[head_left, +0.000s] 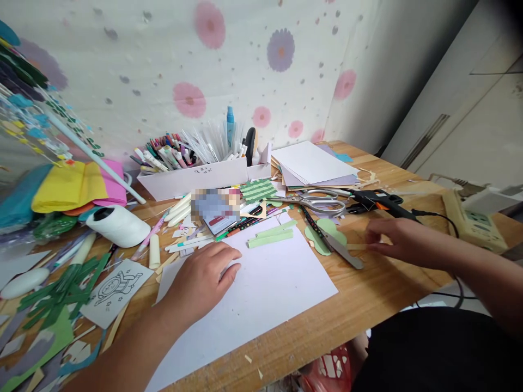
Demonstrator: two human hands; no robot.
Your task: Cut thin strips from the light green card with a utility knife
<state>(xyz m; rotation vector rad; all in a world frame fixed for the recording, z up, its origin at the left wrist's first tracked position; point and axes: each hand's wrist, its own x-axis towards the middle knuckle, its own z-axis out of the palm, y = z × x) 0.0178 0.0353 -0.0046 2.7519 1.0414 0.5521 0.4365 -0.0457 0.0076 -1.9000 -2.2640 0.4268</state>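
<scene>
My left hand (204,277) rests palm down on a large white sheet of paper (265,288), its fingers loosely curled and holding nothing. My right hand (394,239) lies on the wooden table (368,305) to the right of the sheet. Its fingertips touch a thin pale paper strip (357,246) beside a craft knife (339,247) and a green paper cut-out (322,235). Light green strips (272,235) lie at the sheet's far edge.
Scissors (322,202) and a black glue gun (378,200) lie behind my right hand. A white box of pens (192,177), a paper stack (310,163), a white thread spool (118,224), coloured paper (69,185) and green scraps (57,291) crowd the left.
</scene>
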